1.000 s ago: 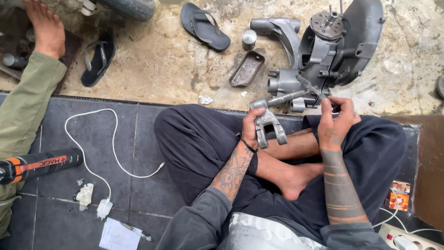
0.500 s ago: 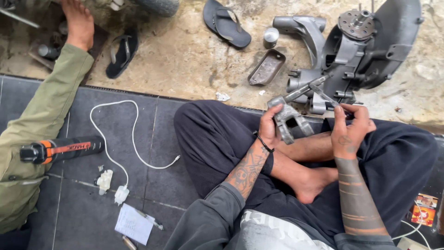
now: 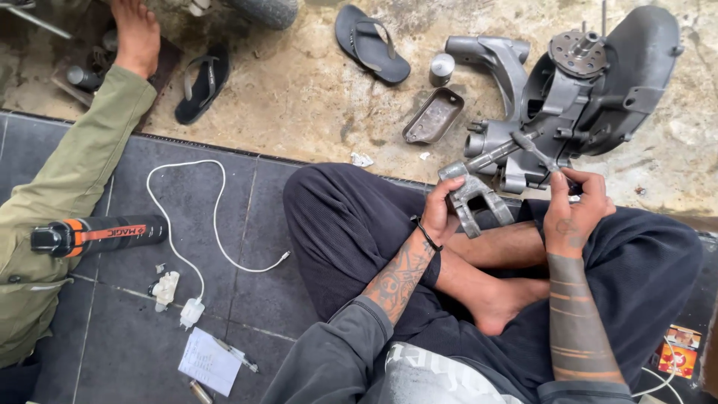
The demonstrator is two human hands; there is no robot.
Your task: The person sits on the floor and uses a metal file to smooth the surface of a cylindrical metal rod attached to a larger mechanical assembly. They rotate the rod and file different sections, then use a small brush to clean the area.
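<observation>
I sit cross-legged in dark trousers. My left hand [image 3: 441, 209] grips a grey forked metal bracket [image 3: 479, 198] above my shin. My right hand [image 3: 572, 209] holds a thin metal tool [image 3: 535, 148] whose tip reaches the large grey engine casing [image 3: 591, 90] lying on the concrete just ahead of my knees.
A small metal cover tray [image 3: 434, 116] and a metal cap [image 3: 443, 66] lie left of the casing. Two black sandals [image 3: 372, 43] [image 3: 202, 82] rest on the concrete. On the dark tiles lie a black spray can [image 3: 101, 233], a white charger cable [image 3: 196, 247] and a paper note [image 3: 209, 361]. Another person's olive-sleeved leg [image 3: 67, 194] lies at left.
The view has shifted, so everything sits further right and lower in frame. My hands keep the bracket and tool near the casing; the other person's foot stays at top left.
</observation>
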